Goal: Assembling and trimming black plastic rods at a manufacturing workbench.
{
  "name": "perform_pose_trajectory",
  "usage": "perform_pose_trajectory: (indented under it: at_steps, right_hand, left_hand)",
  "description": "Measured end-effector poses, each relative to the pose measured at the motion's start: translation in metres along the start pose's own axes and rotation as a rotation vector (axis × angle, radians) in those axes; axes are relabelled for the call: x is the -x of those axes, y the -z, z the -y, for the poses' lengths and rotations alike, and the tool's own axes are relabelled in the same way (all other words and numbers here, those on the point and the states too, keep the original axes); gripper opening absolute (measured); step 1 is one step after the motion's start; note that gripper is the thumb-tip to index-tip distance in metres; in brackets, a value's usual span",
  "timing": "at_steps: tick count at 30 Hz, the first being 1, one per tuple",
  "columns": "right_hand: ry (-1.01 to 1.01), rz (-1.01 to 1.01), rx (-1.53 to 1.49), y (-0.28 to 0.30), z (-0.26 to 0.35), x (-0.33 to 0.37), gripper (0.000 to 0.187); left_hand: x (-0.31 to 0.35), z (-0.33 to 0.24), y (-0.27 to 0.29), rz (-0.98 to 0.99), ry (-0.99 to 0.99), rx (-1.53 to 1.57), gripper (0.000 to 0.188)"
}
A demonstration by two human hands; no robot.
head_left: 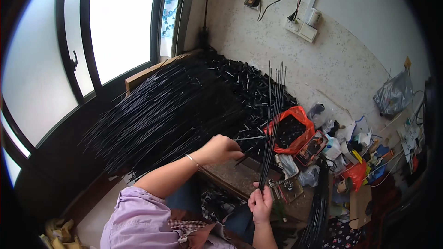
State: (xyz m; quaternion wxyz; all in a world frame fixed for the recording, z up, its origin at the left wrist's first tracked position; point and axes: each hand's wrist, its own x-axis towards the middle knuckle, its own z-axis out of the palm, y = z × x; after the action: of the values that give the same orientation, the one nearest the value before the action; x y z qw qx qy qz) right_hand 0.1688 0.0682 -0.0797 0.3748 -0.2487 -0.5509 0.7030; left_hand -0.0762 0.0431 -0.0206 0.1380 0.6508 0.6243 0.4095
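My right hand [260,203] is closed around the lower ends of a bundle of thin black rods [272,129]. The bundle stands nearly upright, its tips fanning out slightly in front of the wall. To the left of it, my left hand [221,150] is held over the table edge with fingers curled together. A thin grey strip [251,138] runs from near those fingers toward the bundle; whether they grip it cannot be made out. Behind my left arm lies a large heap of long black rods [147,106]. Short black tubular pieces [249,80] are piled beyond, against the wall.
Right of the bundle sits a red plastic bag [295,147] of small dark pieces. Clutter surrounds it: a printed box [310,148], clear bags [310,175] and a cardboard box [360,207]. More black rods [316,212] hang at lower right. A window [120,23] is at left.
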Motion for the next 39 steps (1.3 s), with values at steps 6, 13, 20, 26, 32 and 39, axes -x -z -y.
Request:
perform_pose_trajectory:
  at_steps: [6,13,20,26,32,39]
  right_hand:
    - [0.036,0.039,-0.019,-0.008,0.016,-0.011,0.021]
    - [0.017,0.047,-0.003,0.008,0.003,-0.014,0.027]
    - [0.052,-0.041,0.042,0.013,0.010,-0.020,0.030]
    - [0.147,-0.005,0.112,0.001,0.000,-0.002,0.024]
    - [0.418,-0.318,0.684,0.004,0.002,0.016,0.017]
    - [0.615,-0.512,0.611,0.006,0.063,-0.011,0.015]
  left_hand:
    - [0.055,0.130,0.061,-0.233,0.437,-1.048,0.004]
    - [0.028,0.094,0.092,-0.610,0.358,-0.696,0.015]
    - [-0.023,-0.029,0.037,-0.445,0.349,0.764,0.016]
    - [-0.032,-0.074,-0.073,0.113,0.393,1.332,0.024]
    - [-0.026,-0.073,-0.100,-0.029,0.364,1.338,0.016]
    - [-0.022,-0.076,-0.088,-0.107,0.426,1.272,0.018]
